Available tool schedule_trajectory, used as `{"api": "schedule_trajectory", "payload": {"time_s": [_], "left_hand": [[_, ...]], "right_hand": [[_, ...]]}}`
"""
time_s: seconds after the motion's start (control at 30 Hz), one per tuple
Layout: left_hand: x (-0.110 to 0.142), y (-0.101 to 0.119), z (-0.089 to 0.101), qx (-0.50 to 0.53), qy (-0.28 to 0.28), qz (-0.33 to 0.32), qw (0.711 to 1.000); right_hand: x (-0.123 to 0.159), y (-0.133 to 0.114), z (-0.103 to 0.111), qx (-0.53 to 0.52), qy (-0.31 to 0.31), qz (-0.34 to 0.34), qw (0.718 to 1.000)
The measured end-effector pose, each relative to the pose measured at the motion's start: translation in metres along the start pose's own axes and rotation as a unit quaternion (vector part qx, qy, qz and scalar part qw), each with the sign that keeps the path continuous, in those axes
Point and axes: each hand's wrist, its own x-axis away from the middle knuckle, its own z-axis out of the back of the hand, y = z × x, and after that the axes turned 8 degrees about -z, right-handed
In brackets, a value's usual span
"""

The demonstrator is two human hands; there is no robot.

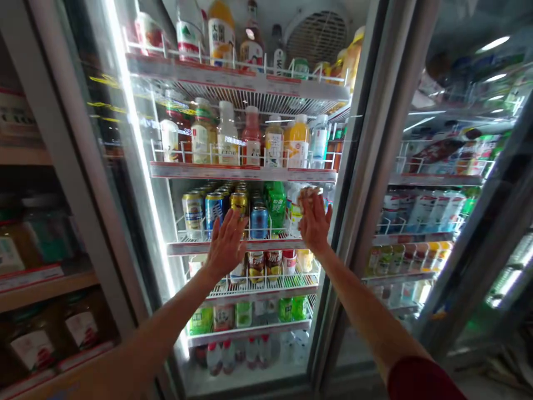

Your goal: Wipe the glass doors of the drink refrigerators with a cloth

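In front of me stands a drinks fridge with a glass door (266, 147). My left hand (227, 244) is raised with its fingers stretched out, close to the glass in front of the cans; whether it touches the pane I cannot tell. Farther right and slightly higher, my right hand (315, 225) holds a crumpled pale cloth (308, 194) up at the glass, near the door's right side. Its fingers lie over the cloth and partly hide it. Behind the hands are beer cans (215, 208) and a green pack (275, 203) on a wire shelf.
Juice bottles (251, 139) line the shelf above, with larger bottles (220, 33) on top. A metal door frame (370, 183) runs along the right, beside another fridge section (425, 211). On the left are wooden shelves with jars (33, 344).
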Motion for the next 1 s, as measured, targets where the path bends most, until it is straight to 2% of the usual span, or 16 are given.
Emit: {"api": "schedule_trajectory", "payload": {"time_s": [0.07,0.17,0.23,0.33,0.4,0.43,0.5,0.57,0.6,0.67,0.73,0.77,0.83,0.93,0.97,1.0], "left_hand": [[-0.010,0.000,-0.002,-0.002,0.005,0.003,1.000],[-0.017,-0.001,-0.004,-0.001,0.006,-0.002,1.000],[-0.018,-0.003,-0.005,0.000,0.012,-0.004,1.000],[-0.015,-0.008,-0.008,0.003,0.022,0.008,1.000],[-0.013,-0.011,-0.011,0.001,0.023,0.014,1.000],[-0.013,-0.012,-0.013,0.000,0.022,0.013,1.000],[-0.010,-0.014,-0.015,-0.004,0.025,0.008,1.000],[-0.007,-0.016,-0.015,-0.005,0.025,0.003,1.000],[-0.005,-0.018,-0.014,-0.006,0.022,0.001,1.000],[0.000,-0.022,-0.013,-0.008,0.015,0.001,1.000],[0.004,-0.024,-0.011,-0.008,0.014,0.004,1.000],[0.005,-0.025,-0.011,-0.007,0.016,0.005,1.000],[0.006,-0.025,-0.011,-0.003,0.026,0.010,1.000],[0.001,-0.029,-0.009,0.007,0.040,0.016,0.999],[-0.001,-0.032,-0.007,0.009,0.044,0.020,0.999],[-0.004,-0.036,-0.005,0.011,0.049,0.027,0.998]], "right_hand": [[-0.001,0.007,0.000,-0.004,0.034,-0.052,0.998],[0.014,0.017,0.003,-0.023,-0.018,0.027,0.999],[0.019,0.028,0.005,-0.025,-0.020,0.026,0.999],[0.009,0.033,0.001,-0.011,0.077,-0.121,0.990],[0.003,0.018,-0.004,-0.002,0.100,-0.168,0.981],[0.002,0.006,-0.006,-0.002,0.080,-0.145,0.986],[0.005,-0.015,-0.009,-0.005,0.006,-0.038,0.999],[0.007,-0.021,-0.008,-0.008,-0.042,0.044,0.998],[0.004,-0.016,-0.006,-0.005,-0.027,0.033,0.999],[-0.006,0.001,-0.004,0.008,0.057,-0.068,0.996],[-0.017,0.013,-0.003,0.019,0.137,-0.164,0.977],[-0.021,0.012,-0.003,0.019,0.149,-0.180,0.972],[-0.023,-0.002,-0.004,0.007,0.110,-0.130,0.985],[-0.024,-0.021,-0.005,-0.007,-0.012,0.038,0.999],[-0.027,-0.020,-0.004,0.002,-0.019,0.049,0.999],[-0.032,-0.016,-0.004,0.016,0.001,0.022,1.000]]}}
